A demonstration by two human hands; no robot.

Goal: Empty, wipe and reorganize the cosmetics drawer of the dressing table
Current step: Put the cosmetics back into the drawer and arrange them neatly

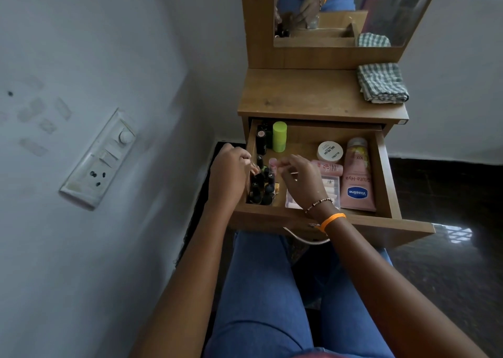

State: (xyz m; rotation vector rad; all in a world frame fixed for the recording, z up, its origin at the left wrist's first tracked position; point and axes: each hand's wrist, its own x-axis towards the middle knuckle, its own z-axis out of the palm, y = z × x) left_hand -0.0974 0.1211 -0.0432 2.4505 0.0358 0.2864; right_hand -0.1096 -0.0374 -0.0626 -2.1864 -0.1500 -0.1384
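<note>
Drawer (pixel 386 178) open under desk top, full; arranging or emptying, unclear. Left hand (pixel 231 175) curled at nail polish bottles (pixel 262 187), near-left corner; right hand (pixel 302 180) loosely curled above, grip unclear. Next: careful pinch, bottles crowded.

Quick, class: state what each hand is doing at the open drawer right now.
Left hand: fingers curled among the dark nail polish bottles; whether it grips one cannot be told.
Right hand: fingers curled, blurred beside a small pink bottle; a hold cannot be told.

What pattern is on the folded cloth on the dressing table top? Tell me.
Green-and-white check, on the folded checked cloth; it shows best in the head view.
</note>
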